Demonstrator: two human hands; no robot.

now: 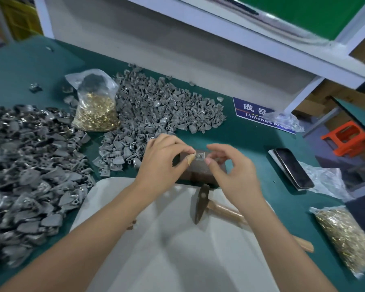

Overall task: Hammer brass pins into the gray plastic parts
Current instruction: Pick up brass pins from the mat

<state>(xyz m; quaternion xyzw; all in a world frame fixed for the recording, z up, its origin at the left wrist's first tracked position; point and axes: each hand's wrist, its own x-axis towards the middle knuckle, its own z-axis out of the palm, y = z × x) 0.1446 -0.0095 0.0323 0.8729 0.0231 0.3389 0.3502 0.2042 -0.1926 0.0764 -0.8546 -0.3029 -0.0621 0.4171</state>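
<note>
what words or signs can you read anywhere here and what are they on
"成品" on the blue sign lying on the green table; the second character is partly hidden by a clear plastic bag.
"Finished Area" in white below it on the same sign; the last letters are partly covered by the bag.
Nothing readable shows on the phone, the bags of brass pins or the hammer.

Gray plastic part (pixel 199 156) (small) sits atop dark block (pixel 198 168); hammer (pixel 200 204) nearby.
</note>
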